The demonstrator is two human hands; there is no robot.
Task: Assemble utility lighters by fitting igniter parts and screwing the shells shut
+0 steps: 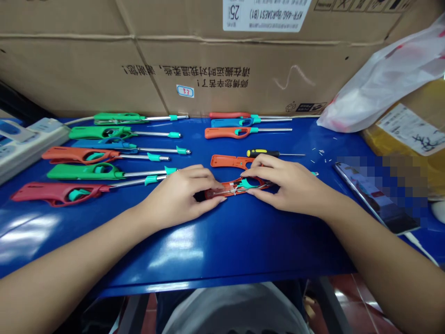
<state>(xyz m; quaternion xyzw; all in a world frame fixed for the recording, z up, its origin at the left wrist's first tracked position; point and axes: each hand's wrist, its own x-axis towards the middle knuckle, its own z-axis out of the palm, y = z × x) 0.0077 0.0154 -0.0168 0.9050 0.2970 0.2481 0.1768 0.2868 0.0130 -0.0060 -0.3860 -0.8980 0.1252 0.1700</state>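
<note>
An orange lighter half-shell (231, 189) lies opened up on the blue table, with its clear fuel tank and green trigger (247, 183) showing inside. My left hand (189, 195) grips the shell's left end between thumb and fingers. At the trigger end, my right hand (278, 183) pinches the shell and the parts in it; its exact fingertip contact is partly hidden. Just behind lies the loose orange cover half (227, 161), partly covered by my right fingers. A black and yellow screwdriver (264, 153) rests beyond it.
Several long-necked lighters (83, 171) lie in a column at left, more (227, 133) at the back middle. A large cardboard box (194, 55) walls the back. At right are small white bits (320, 152), a phone (368, 190) and a plastic bag (382, 79); a power strip (34, 139) sits left.
</note>
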